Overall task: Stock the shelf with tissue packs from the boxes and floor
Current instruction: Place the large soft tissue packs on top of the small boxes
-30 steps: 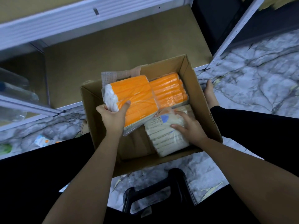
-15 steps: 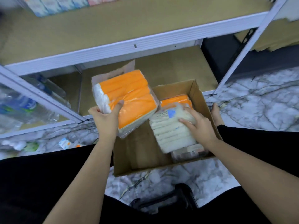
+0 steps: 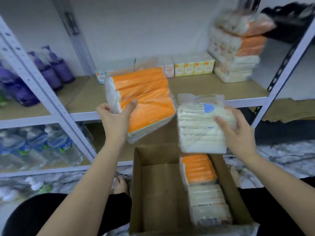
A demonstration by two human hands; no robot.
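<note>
Packs were both lifted clear of the open brown cardboard box (image 3: 153,193), one per hand. Left hand (image 3: 114,116) held the orange plastic-wrapped tissue pack (image 3: 146,101) by its near-left corner, thumb on top, long axis running far-left to near-right, tilted. Right hand (image 3: 238,133) clutched the cream plastic-wrapped tissue pack (image 3: 199,126) at its right edge, pack upright-ish, facing the camera. Tan board middle shelf (image 3: 196,86) lay just beyond and above both grips. Open room sat in the shelf centre and left; a stack of tissue packs (image 3: 237,55) filled the far-right corner, small yellow cartons (image 3: 194,67) lined the back. Left pack was nearer the free spot, probably first in. White shelf front rail (image 3: 85,114) needed clearing. More packs remained in the box's right side.
</note>
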